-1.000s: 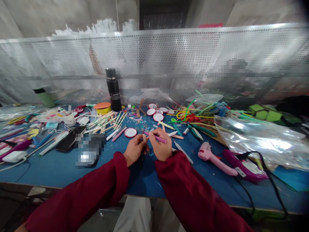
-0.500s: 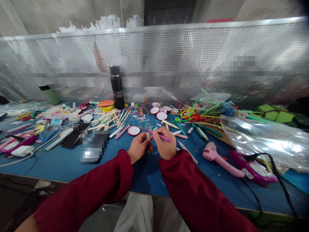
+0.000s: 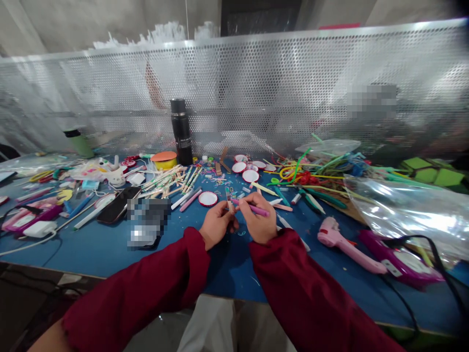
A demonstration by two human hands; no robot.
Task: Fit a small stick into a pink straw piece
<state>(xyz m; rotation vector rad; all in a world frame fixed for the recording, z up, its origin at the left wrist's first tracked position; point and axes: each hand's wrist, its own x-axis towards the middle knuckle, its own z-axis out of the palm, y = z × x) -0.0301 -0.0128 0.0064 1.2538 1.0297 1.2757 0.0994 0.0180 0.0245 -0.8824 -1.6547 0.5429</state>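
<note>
My right hand [image 3: 259, 225] grips a purple marker pen [image 3: 259, 210], its tip pointing left towards my other hand. Pinched upright in the closed fingers of my left hand [image 3: 216, 226] is a thin, pale stick [image 3: 229, 198]; its lower part is hidden by the fingers. The marker's tip is at or close to the stick, but contact is too small to make out. Just beyond the left hand lies a round white lid with a red rim [image 3: 207, 198]. Pink and white markers [image 3: 191, 199] lie to its left.
The blue table [image 3: 110, 254] carries a black phone [image 3: 119, 204], a heap of pale sticks [image 3: 164, 182] and a black bottle [image 3: 181, 134]. To the right are a pink glue gun [image 3: 348, 247], a purple device [image 3: 399, 259] and clear plastic [image 3: 410, 210]. Perforated metal panels [image 3: 256, 93] stand behind.
The view has shifted slightly, so the table's contents appear a little further right. Both hands keep their holds on the stick and the marker pen, close together.
</note>
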